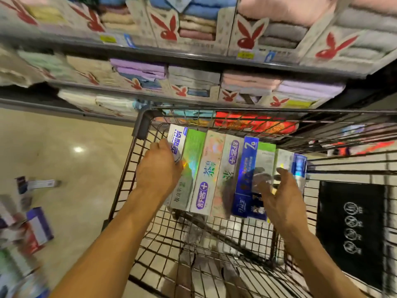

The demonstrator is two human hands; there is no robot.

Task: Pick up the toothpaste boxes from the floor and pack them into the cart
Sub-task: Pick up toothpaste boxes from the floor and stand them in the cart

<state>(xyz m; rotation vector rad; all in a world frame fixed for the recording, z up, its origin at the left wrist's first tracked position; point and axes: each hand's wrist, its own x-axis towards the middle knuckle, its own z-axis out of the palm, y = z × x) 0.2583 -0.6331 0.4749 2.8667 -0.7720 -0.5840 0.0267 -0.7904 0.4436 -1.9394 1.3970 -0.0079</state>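
Observation:
A row of several toothpaste boxes (214, 168) lies side by side in the far end of the black wire cart (137, 160). My left hand (159, 171) rests on the leftmost silver and green box (189, 160), fingers curled over its edge. My right hand (281, 196) hovers with fingers spread over the blue boxes (247, 175) at the row's right end. More toothpaste boxes (32, 229) lie scattered on the beige floor at the left, blurred.
Shelves of folded towels (193, 78) in cardboard sleeves stand behind the cart. A black mat (352, 229) lies on the floor to the right of the cart. The cart's near half shows bare wire mesh (214, 244).

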